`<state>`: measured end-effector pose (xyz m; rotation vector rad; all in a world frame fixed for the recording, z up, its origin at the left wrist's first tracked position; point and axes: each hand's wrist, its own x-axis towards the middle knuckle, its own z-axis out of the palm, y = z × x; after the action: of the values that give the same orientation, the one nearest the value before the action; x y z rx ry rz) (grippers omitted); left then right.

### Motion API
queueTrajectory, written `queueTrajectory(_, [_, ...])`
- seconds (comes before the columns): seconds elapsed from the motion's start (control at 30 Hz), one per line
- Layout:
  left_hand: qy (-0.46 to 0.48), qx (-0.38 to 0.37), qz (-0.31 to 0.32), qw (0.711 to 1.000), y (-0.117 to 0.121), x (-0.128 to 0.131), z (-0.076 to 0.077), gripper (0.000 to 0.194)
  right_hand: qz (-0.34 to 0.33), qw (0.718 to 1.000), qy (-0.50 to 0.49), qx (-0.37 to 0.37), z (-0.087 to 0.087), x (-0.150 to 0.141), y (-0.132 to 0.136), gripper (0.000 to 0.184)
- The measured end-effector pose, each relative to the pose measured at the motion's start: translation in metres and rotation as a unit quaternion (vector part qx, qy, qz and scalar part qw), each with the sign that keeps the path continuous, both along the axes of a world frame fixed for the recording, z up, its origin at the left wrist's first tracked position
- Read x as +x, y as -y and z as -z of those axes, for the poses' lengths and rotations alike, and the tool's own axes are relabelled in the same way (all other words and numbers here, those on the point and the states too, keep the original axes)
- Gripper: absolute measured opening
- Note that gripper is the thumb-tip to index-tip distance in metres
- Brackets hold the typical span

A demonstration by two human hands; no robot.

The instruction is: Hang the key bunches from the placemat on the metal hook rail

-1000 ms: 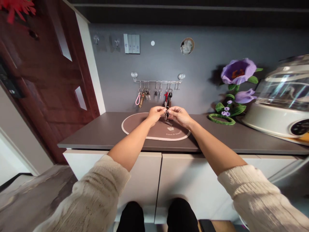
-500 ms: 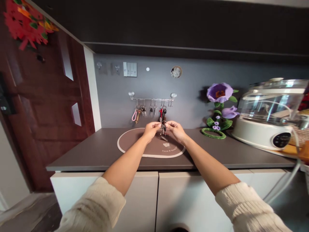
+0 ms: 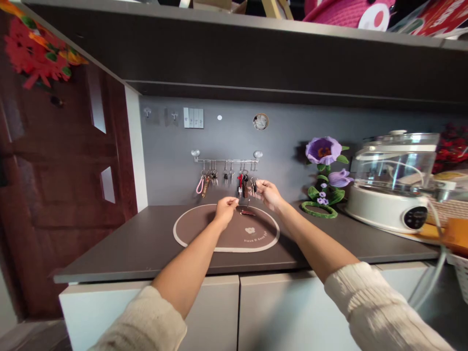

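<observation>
My right hand (image 3: 269, 194) pinches a key ring (image 3: 253, 180) with keys hanging from it, close to the right end of a metal hook rail (image 3: 226, 161) on the wall. Lower and to the left, my left hand (image 3: 225, 210) is closed in a pinch over the brown oval mat (image 3: 204, 234); whatever its fingertips hold is too small to make out. A small thin reddish item (image 3: 247, 213) lies on the mat just beyond it. From the rail hang several bunches of keys, among them a pink strap (image 3: 199, 185) and a red key holder (image 3: 240, 181).
To the right stand a purple knitted flower (image 3: 323, 150) on a green ring base and a white appliance with a clear tank (image 3: 393, 165). A dark shelf (image 3: 234, 58) overhangs the counter (image 3: 139, 243). A reddish-brown door (image 3: 69, 195) is at the left.
My hands have come apart. The right one has risen toward the rail with the key ring, while the left stays low over the mat. The view has tilted up, showing things on the shelf.
</observation>
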<state>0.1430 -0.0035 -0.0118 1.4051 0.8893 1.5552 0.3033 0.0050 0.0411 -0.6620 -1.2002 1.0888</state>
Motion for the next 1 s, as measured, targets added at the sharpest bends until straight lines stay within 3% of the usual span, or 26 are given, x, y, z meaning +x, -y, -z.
queueTrajectory(0.17, [-0.006, 0.016, -0.011, 1.000, -0.004, 0.002, 0.004, 0.011, 0.016, 1.000, -0.008, 0.007, -0.023, 0.005, -0.018, 0.011])
queueTrajectory(0.33, [-0.010, 0.018, -0.034, 0.999, -0.007, 0.004, 0.006, 0.009, 0.045, 0.998, -0.032, -0.006, -0.034, 0.005, -0.037, 0.018])
queueTrajectory(0.63, [-0.035, 0.034, -0.059, 0.997, -0.015, 0.005, 0.012, 0.010, 0.089, 0.991, -0.088, -0.055, -0.037, -0.001, -0.066, 0.016])
queueTrajectory(1.0, [-0.055, 0.030, -0.075, 0.995, -0.019, 0.004, 0.013, 0.011, 0.114, 0.980, -0.129, -0.097, -0.033, -0.005, -0.077, 0.014])
